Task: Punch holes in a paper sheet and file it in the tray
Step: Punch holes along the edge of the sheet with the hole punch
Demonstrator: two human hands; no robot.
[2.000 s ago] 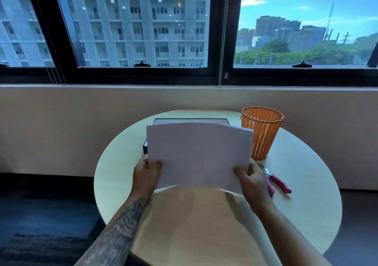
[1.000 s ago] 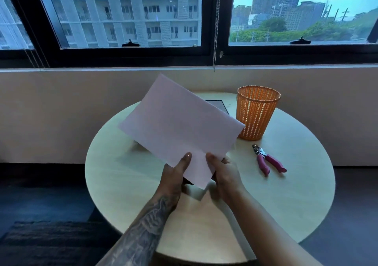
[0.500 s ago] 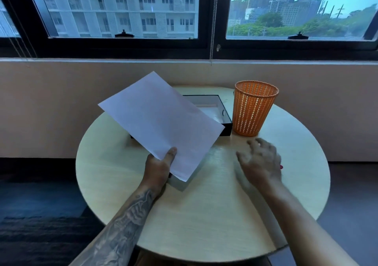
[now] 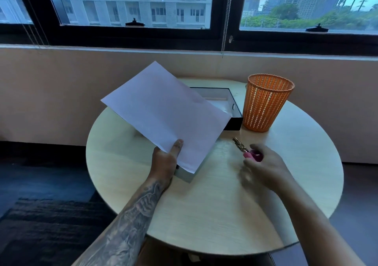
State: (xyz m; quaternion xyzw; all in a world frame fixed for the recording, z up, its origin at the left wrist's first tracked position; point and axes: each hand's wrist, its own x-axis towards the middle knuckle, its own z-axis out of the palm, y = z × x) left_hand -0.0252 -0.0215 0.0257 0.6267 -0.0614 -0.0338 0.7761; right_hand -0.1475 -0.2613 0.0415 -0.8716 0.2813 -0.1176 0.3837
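L hand (image 4: 165, 159) holds the paper (image 4: 163, 114) by its near edge, thumb on top & fingers under, so it's gripping the sheet. The paper is up in the air, tilted, w/ one corner pointing up toward the wall. It's white & flat. It hangs over the left part of the table (image 4: 204, 214) & hides most of the black tray (image 4: 235, 110) behind it. Only the tray's right end shows, open on top, sitting on the table. R hand (image 4: 263, 167) is low over the table, a bit blurry, fingers curled round the pink handles of the hole punch (image 4: 246, 151), so it's gripping that. The punch's metal tip sticks out past the fingers & points toward the paper, near it but apart. An orange basket (image 4: 266, 104) stands upright just beside the tray's right end, at the back of the round table. Big windows (image 4: 133, 1) are behind, w/ buildings & trees outside.
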